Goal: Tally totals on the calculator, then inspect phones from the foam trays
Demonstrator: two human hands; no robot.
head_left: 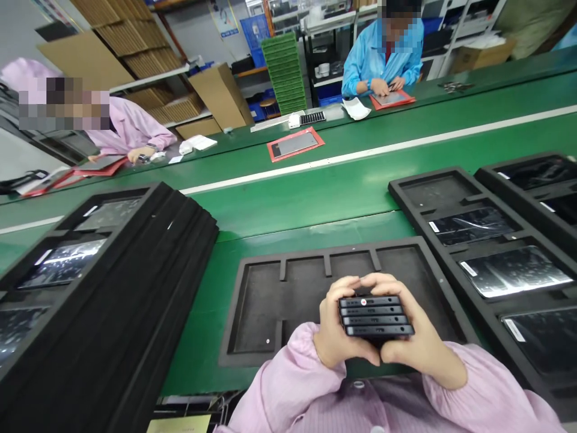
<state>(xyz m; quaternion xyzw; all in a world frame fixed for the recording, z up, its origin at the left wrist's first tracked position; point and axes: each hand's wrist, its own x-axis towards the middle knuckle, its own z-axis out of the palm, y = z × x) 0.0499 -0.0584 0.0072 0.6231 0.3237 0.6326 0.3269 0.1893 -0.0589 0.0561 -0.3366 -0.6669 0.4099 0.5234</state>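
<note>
Both my hands hold a stack of several thin black phones [375, 316] edge-on, close to my chest. My left hand [336, 328] wraps the stack's left side, fingers curled over the top. My right hand [417, 343] grips the right side, fingertips meeting the left hand's above the stack. The stack hovers over the near edge of an empty black foam tray [270, 300] lying on the green bench. Pink sleeves cover both my forearms.
A tall pile of black foam trays [135, 288] with screens stands on my left. Trays [478, 240] holding glossy screens lie on my right. Beyond is a green conveyor [360, 180] with a red mat [295, 144]. Two other people work at the far side.
</note>
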